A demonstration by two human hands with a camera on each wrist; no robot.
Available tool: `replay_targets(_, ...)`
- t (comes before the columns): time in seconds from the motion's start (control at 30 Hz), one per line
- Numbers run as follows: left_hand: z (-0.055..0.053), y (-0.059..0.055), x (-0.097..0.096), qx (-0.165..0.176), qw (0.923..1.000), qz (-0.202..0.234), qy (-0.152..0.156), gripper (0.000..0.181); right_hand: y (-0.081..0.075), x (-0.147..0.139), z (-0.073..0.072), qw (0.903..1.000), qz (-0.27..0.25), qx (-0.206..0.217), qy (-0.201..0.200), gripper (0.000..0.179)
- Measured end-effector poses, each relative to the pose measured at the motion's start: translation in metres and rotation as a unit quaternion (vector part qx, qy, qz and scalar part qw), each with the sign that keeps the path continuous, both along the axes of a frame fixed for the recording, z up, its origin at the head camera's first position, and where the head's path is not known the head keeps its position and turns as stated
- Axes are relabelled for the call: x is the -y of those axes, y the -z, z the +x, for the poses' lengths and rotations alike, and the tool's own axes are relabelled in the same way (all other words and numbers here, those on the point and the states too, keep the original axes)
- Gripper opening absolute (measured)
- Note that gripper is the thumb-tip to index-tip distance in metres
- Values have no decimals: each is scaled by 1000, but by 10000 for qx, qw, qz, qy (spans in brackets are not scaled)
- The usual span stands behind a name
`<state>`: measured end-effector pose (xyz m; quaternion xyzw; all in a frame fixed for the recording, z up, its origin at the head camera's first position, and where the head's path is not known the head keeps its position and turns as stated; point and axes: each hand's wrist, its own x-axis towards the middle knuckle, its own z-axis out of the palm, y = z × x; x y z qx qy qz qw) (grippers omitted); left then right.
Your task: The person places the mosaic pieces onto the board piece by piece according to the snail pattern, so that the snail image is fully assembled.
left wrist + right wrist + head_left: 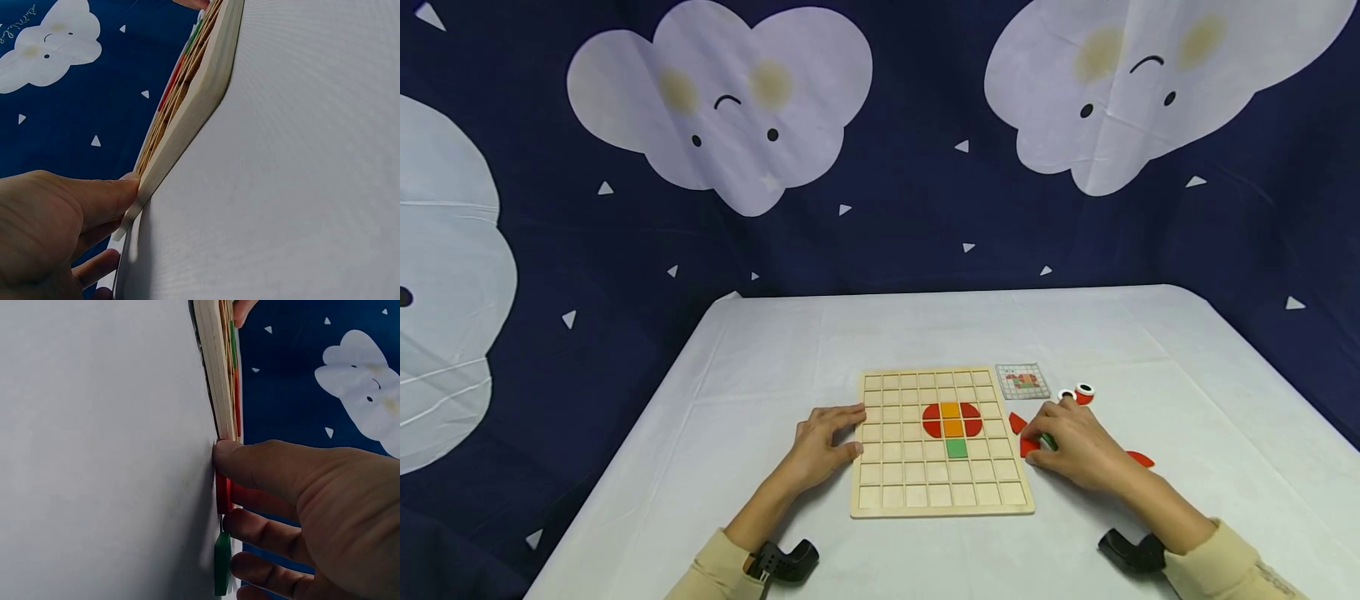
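A wooden grid board [910,497] lies on the table. In its cells sit red quarter-round pieces [932,427], two orange squares [952,427] and one green square [957,448]. My left hand [822,442] rests against the board's left edge, thumb and fingertips touching it. Just off the right edge, my right hand [1078,446] pinches a red piece [223,494] between thumb and index finger. A green piece [222,565] lies under its other fingers, and another red piece [1017,422] lies close by.
A small pattern card [1023,381] with a coloured picture on a grid lies beyond the board's upper right. Eye pieces in white and black [1084,389] sit behind the right hand, and a red piece [1141,458] lies beside the right wrist. White cloth [760,358] covers the table.
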<state>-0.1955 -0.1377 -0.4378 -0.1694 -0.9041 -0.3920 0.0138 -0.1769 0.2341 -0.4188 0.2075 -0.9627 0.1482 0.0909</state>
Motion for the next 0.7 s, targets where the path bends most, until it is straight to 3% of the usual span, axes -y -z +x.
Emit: replay_targets(0.7, 1, 0, 1, 24, 10000, 8, 1, 46, -2, -38, 12, 9996, -28, 50, 290, 20)
